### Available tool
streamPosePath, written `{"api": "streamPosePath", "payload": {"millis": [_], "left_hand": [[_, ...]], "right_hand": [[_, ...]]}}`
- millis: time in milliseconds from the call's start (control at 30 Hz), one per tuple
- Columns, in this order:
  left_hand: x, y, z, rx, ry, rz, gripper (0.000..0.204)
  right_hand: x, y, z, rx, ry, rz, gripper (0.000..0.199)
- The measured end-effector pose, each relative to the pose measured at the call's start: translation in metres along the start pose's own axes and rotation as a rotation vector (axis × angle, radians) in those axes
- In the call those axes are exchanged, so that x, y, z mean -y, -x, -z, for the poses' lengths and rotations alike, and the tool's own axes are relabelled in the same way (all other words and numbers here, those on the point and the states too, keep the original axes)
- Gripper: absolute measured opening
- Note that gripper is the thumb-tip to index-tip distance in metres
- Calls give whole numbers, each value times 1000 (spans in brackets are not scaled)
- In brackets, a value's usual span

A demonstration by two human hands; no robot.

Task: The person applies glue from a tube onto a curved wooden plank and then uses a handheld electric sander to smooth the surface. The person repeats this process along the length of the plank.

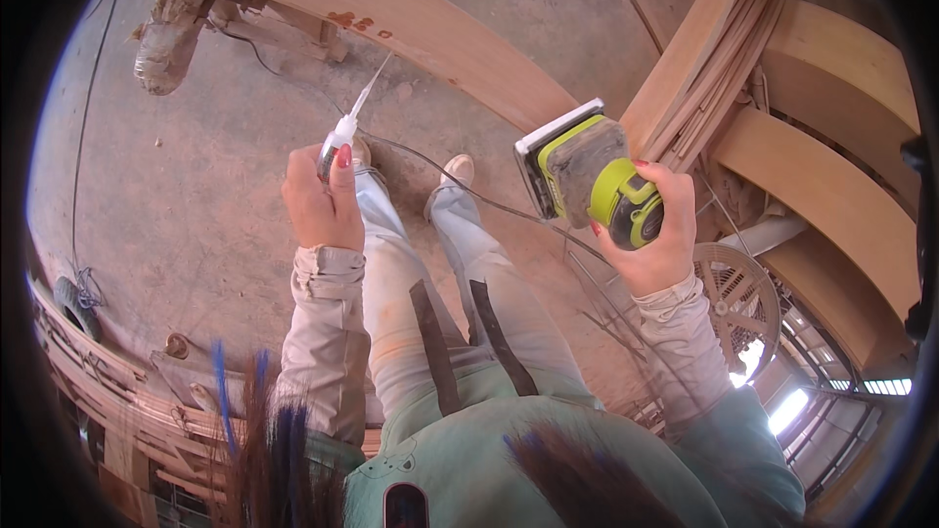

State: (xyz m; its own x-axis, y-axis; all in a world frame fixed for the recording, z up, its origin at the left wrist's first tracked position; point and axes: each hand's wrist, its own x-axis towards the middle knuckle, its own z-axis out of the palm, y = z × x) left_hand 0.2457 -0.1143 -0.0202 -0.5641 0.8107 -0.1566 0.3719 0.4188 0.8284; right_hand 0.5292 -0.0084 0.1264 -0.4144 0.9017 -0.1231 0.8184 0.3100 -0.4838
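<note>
My left hand (325,198) is closed round a small glue bottle (342,135) with a white cap and a long thin nozzle. Its tip points up toward the lower edge of a long wooden board (460,39), which has reddish-brown marks on its face. Whether the tip touches the board I cannot tell. In my right hand (657,235) is a green and black electric sander (577,166), gripped by its rounded top. The sander is tilted, its pale flat pad facing up and left, close to the right part of the board.
Stacked wooden strips (719,73) and wide curved panels (817,171) stand at the right, near a round fan (734,303). A dark cable (469,191) crosses the floor by my feet. A plastic-wrapped bundle (171,44) is at the upper left, and more timber (147,401) lies lower left.
</note>
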Motion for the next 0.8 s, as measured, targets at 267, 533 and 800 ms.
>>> {"api": "streamPosePath", "payload": {"millis": [267,533,800], "left_hand": [[1,-1,1,-13,-28,-35,32],[-8,3,2,56,-3,-45,28],[2,8,-6,64,-75,-89,25]], "right_hand": [[2,1,1,12,4,-8,72],[0,2,2,4,14,7,73],[-1,1,2,2,23,11,73]]}}
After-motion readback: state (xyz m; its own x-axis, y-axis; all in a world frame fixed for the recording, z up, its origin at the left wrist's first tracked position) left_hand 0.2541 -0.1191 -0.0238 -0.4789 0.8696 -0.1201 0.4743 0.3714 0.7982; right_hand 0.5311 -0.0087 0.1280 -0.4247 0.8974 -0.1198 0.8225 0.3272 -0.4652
